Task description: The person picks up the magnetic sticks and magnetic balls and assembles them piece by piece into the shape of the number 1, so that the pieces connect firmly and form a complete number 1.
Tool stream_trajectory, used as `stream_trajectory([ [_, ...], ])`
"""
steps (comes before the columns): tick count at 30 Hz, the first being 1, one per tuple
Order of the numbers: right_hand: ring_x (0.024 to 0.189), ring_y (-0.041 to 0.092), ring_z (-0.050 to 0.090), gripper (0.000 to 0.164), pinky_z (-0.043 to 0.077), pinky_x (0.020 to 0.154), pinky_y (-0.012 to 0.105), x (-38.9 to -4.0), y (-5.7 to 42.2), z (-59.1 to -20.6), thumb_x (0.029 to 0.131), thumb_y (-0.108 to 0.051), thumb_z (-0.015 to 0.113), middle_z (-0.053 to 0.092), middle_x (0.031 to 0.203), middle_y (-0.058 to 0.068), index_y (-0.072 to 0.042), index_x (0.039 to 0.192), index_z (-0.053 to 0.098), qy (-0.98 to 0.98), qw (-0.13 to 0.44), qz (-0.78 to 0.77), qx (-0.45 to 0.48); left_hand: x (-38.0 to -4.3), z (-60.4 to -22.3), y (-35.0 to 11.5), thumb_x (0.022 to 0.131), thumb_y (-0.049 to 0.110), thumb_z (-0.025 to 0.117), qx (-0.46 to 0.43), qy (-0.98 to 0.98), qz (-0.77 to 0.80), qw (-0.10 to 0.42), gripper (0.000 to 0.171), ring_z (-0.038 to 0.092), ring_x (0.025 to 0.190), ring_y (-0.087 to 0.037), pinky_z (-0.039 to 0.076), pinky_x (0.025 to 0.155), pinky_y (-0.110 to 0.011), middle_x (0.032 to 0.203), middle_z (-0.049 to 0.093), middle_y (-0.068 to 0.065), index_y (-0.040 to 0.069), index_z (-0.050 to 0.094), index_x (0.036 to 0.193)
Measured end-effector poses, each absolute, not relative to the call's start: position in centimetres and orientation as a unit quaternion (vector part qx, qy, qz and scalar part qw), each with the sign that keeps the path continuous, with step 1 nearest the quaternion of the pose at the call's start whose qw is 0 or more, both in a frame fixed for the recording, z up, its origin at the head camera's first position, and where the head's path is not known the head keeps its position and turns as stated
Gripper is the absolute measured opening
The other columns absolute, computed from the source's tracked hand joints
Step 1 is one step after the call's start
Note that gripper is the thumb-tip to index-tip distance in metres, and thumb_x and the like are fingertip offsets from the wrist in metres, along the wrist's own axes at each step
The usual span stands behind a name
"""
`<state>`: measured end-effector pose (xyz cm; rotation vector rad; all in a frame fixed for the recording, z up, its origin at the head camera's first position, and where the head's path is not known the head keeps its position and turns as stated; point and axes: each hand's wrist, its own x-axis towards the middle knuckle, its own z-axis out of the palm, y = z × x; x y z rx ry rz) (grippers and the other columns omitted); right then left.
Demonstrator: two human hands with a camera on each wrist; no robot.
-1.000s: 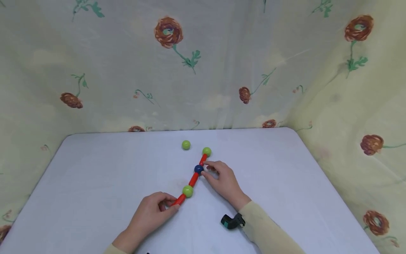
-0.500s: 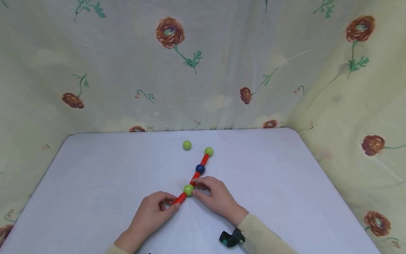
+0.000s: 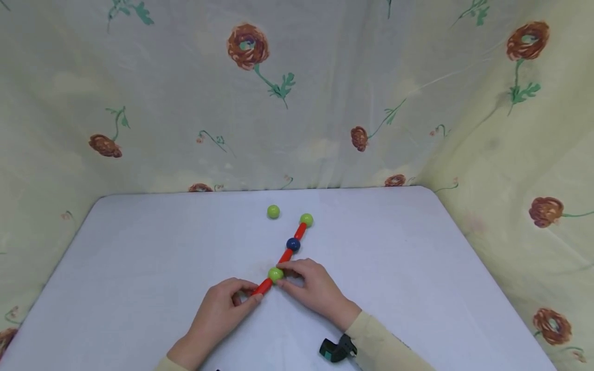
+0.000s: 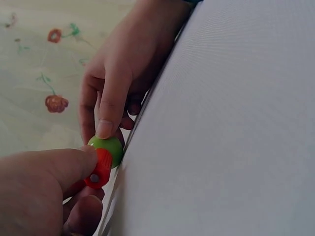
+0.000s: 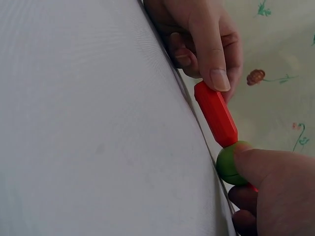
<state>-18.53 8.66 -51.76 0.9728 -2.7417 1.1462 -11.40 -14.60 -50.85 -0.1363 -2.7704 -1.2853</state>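
Observation:
A chain of red rods and balls lies slantwise on the table in the head view. My left hand [image 3: 220,312] pinches the nearest red rod [image 3: 263,287] between thumb and fingers; its bare end shows a small silvery disc [image 4: 94,178] in the left wrist view. That rod's other end meets a green ball [image 3: 275,274], which my right hand [image 3: 317,289] pinches. Beyond it follow a second red rod [image 3: 285,256], a dark blue ball [image 3: 293,244], a third red rod [image 3: 300,231] and a green ball [image 3: 306,220] at the far end.
A loose green ball [image 3: 273,211] sits near the back edge, left of the chain's far end. The white table [image 3: 139,257] has a flowered curtain [image 3: 297,118] behind it. A black wrist device [image 3: 337,349] hangs at the right sleeve.
My right hand has moved from beside the blue ball down the chain to the near green ball and grips it. The chain has shifted slightly; my left hand stays at its rod.

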Motion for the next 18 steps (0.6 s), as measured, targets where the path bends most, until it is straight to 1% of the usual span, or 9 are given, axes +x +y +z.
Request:
stream_trajectory([
  [4, 0.088, 0.004, 0.056, 0.036, 0.049, 0.077, 0.026, -18.51, 8.48, -51.70, 0.090, -0.038, 0.073, 0.066, 0.103, -0.017, -0.024, 0.123, 0.070, -0.880, 0.019, 0.362, 0.308, -11.44, -50.93, -14.70, 0.082, 0.030, 0.083, -0.048, -0.905, -0.421, 0.042, 0.015, 0.051, 0.056, -0.005, 0.044, 0.053, -0.024, 0.077, 0.059, 0.020, 0.028, 0.075, 0.094],
  [11, 0.086, 0.004, 0.056, 0.034, 0.050, 0.075, 0.026, -18.53, 8.58, -51.98, 0.090, -0.038, 0.073, 0.067, 0.100, -0.016, -0.024, 0.121, 0.071, -0.879, 0.034, 0.363, 0.306, -11.25, -51.03, -14.90, 0.080, 0.019, 0.083, -0.063, -0.900, -0.430, 0.032, 0.023, 0.050, 0.054, -0.005, 0.043, 0.052, -0.024, 0.078, 0.059, 0.020, 0.028, 0.075, 0.099],
  [18, 0.087, 0.003, 0.056, 0.035, 0.049, 0.076, 0.025, -18.54, 8.44, -52.04, 0.089, -0.038, 0.074, 0.067, 0.102, -0.017, -0.024, 0.121, 0.071, -0.884, 0.025, 0.363, 0.295, -11.21, -50.97, -14.95, 0.079, 0.023, 0.085, -0.077, -0.906, -0.415, 0.036, 0.025, 0.049, 0.056, -0.003, 0.043, 0.053, -0.023, 0.074, 0.057, 0.021, 0.025, 0.077, 0.102],
])
